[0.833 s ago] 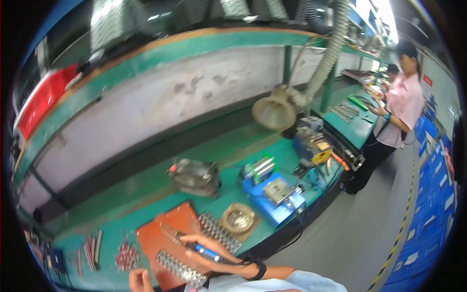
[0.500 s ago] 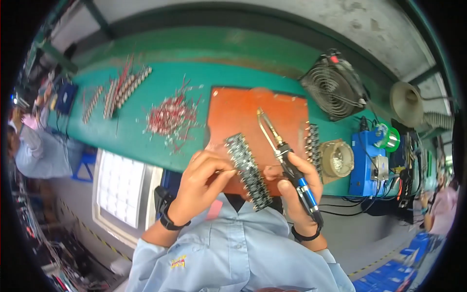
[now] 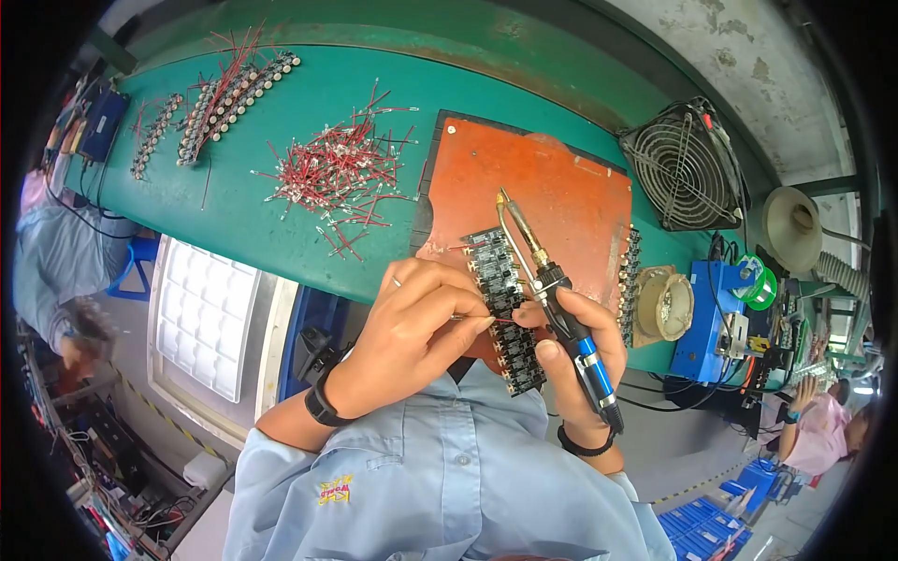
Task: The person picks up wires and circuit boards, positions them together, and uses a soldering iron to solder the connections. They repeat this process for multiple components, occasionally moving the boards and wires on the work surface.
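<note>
My left hand [image 3: 412,313] pinches a thin red wire [image 3: 503,321] between thumb and forefinger, its end lying across a black circuit board strip [image 3: 496,271]. This long strip has metal contacts along its edge and slants over the near edge of an orange mat [image 3: 561,178]. In my right hand [image 3: 589,374] is a soldering iron [image 3: 572,332] with a blue-banded handle and a thin feed tube; its tip points away, above the mat. A fingertip of the right hand is at the strip's right edge, close to the wire.
Red wires [image 3: 337,168] lie heaped on the green table [image 3: 243,206], with assembled strips [image 3: 248,98] farther left. Right of the mat are another board strip [image 3: 629,266], a round pot [image 3: 666,304], a fan [image 3: 678,164], a blue box [image 3: 706,313] and a green solder spool [image 3: 760,283].
The view has shifted, so the table things appear higher. My left hand has come rightward over the strip, and the red wire now shows across it. My right hand still holds the soldering iron.
</note>
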`<state>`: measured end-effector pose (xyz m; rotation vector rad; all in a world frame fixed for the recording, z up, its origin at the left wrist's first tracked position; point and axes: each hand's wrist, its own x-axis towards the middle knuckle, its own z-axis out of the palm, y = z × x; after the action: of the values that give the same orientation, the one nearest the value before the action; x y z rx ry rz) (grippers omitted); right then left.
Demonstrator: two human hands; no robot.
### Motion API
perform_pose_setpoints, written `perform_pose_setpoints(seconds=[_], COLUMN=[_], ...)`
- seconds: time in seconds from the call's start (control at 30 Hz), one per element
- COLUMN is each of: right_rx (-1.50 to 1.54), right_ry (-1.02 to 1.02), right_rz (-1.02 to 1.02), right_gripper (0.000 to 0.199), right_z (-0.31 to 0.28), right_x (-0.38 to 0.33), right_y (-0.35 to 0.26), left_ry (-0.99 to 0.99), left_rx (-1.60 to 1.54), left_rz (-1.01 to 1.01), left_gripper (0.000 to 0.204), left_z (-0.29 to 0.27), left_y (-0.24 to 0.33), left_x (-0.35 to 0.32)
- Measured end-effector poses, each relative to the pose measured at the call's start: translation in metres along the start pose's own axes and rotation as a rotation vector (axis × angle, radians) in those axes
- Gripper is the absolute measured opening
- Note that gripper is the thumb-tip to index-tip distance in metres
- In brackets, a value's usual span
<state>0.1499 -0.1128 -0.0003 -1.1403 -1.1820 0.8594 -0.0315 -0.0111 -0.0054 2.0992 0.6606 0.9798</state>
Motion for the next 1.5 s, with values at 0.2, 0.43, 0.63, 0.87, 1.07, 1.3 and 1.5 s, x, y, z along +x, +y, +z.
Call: perform_pose_setpoints(seconds=[0.2,0.43,0.63,0.87,1.07,1.3,1.5], right_rx=[-0.076,0.046,-0.345,-0.404,-0.462,-0.532,-0.552], right_ry=[-0.008,0.195,0.135,-0.010,-0.109,-0.140,-0.170], right_rz=[0.049,0.056,-0.161,-0.076,-0.071,-0.069,-0.050], right_gripper=[0.046,0.048,0.054,0.051,0.046,0.045,0.046], right_z=[-0.006,-0.015,-0.065,-0.068,-0.061,-0.059,-0.057], right_x=[0.003,0.005,-0.004,0.002,0.009,0.010,0.013], right_y=[0.000,-0.009,-0.003,-0.013,-0.015,-0.015,-0.019], left_ry=[-0.045,0.045,0.052,0.030,0.027,0.034,0.001], left_rx=[0.022,0.260,0.334,0.324,0.328,0.323,0.335], left_rz=[0.024,-0.019,-0.047,-0.078,-0.082,-0.075,-0.101], left_gripper=[0.012,0.014,0.015,0.017,0.017,0.016,0.016], left_z=[0.004,0.001,0.009,0.009,0.009,0.009,0.007], left_y=[-0.001,-0.013,-0.024,-0.023,-0.022,-0.023,-0.019], left_x=[0.003,0.018,0.026,0.029,0.029,0.029,0.032])
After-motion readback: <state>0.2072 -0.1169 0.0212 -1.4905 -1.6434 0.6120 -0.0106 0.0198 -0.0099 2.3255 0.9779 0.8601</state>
